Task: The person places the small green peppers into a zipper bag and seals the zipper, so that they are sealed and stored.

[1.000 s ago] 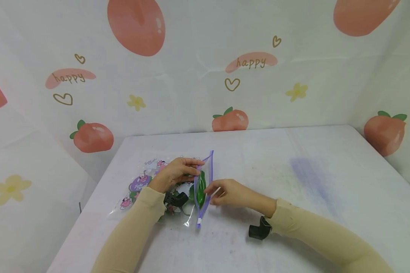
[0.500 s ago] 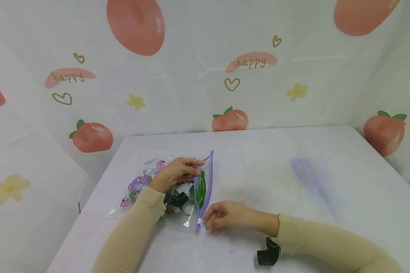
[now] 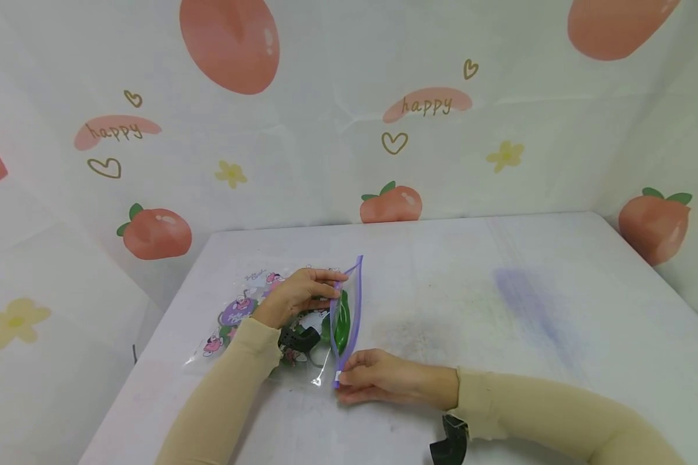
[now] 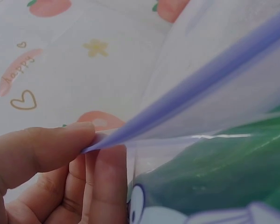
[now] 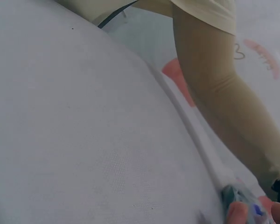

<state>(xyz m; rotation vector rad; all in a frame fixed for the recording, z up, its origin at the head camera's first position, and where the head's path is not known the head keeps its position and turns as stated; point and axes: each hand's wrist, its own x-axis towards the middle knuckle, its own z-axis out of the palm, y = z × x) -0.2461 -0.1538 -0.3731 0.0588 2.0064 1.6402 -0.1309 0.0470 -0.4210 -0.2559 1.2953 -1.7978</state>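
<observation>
A clear zip bag with cartoon prints lies on the table, its purple zip edge facing right and parted in the middle. Inside shows a glossy green object, its kind unclear. My left hand pinches the near side of the opening; in the left wrist view its thumb and fingers hold the purple strip. At the zip's lower end, my right hand pinches the corner by the white slider. The right wrist view catches only its fingertips near the bag.
The white table carries a purple smudge on its right side. Behind it hangs a white cloth printed with peaches, flowers and words. A black wrist mount sits below the right cuff.
My right hand has moved from the middle of the bag's opening down to the slider end and now pinches there. The left hand and the bag have stayed in place.
</observation>
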